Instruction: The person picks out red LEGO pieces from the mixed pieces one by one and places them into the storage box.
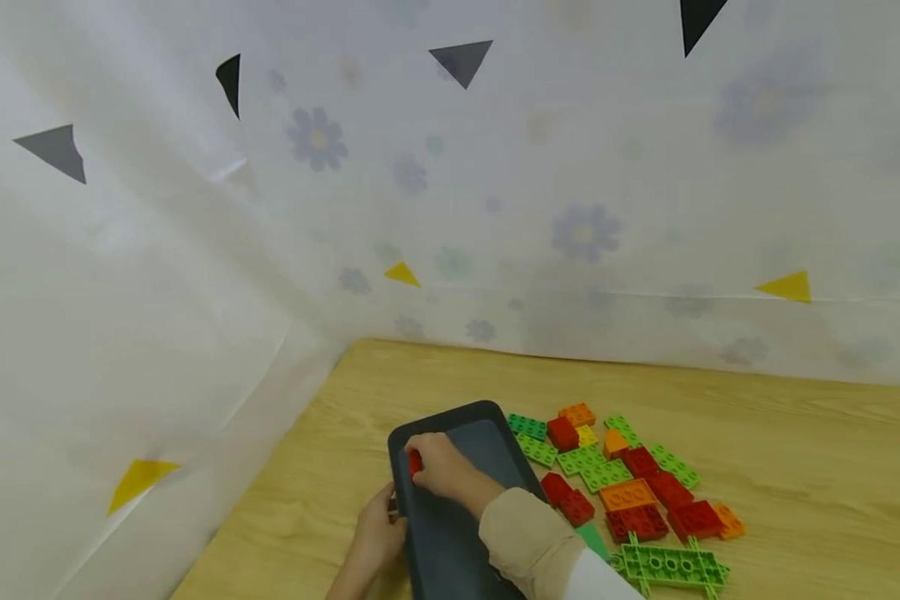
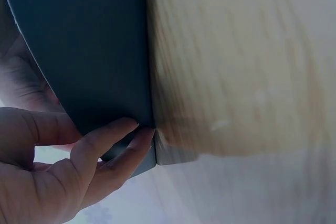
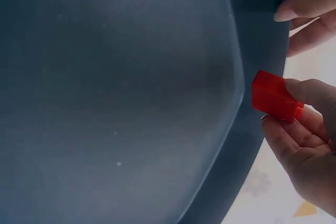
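Observation:
A dark tray (image 1: pixel 461 533) stands on the wooden table, and no bricks show in the visible part of its floor. Over its far left corner the right hand (image 1: pixel 450 471) pinches a small red brick (image 1: pixel 416 463). In the right wrist view that red brick (image 3: pixel 273 96) sits between thumb and fingers of the right hand (image 3: pixel 310 140), beside the tray's wall (image 3: pixel 262 40). The left hand (image 1: pixel 377 537) holds the tray's left side from outside. In the left wrist view the fingers of the left hand (image 2: pixel 79 166) lie against the tray's outer wall (image 2: pixel 100 51).
Right of the tray lie loose bricks: light green ones (image 1: pixel 606 473), red ones (image 1: pixel 696 520), an orange one (image 1: pixel 627 495) and a dark green one (image 1: pixel 527 426). A green frame-like piece (image 1: pixel 671 565) is nearest the front. A patterned sheet (image 1: pixel 585 167) hangs behind the table (image 1: pixel 817 467).

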### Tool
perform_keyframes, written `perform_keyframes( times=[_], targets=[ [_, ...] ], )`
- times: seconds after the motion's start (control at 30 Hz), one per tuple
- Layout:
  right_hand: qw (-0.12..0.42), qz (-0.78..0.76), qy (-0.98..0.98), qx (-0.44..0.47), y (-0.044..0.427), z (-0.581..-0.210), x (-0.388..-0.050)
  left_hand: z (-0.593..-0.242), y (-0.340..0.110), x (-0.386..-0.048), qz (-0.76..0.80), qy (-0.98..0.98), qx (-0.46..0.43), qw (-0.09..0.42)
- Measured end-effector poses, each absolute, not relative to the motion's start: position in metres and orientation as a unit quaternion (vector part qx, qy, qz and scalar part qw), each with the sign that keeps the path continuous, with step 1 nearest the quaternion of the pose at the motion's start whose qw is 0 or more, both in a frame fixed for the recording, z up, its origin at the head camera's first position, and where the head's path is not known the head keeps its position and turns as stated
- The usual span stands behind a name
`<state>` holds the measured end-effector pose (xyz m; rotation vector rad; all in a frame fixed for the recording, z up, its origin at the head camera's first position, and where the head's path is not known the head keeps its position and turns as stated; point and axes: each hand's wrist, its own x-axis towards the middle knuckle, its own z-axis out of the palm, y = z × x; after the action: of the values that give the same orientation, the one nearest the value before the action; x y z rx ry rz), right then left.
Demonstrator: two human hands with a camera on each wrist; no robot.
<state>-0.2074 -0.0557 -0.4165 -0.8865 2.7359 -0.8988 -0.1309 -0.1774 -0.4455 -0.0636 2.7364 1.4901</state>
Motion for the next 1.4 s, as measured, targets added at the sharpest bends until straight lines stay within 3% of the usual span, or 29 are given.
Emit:
perform_keyframes(
  times=[1.0,1.4],
  targets=[
    [0.077,-0.318,0.901,-0.284,-0.048,-0.44,-0.208,-0.444,-0.173,-0.129,0.484,0.875,-0.025,0.014],
    [0.07,-0.349,0.887,-0.294,-0.034,-0.412,-0.21,-0.444,-0.173,-0.129,0.483,0.875,-0.034,0.016]
  ],
)
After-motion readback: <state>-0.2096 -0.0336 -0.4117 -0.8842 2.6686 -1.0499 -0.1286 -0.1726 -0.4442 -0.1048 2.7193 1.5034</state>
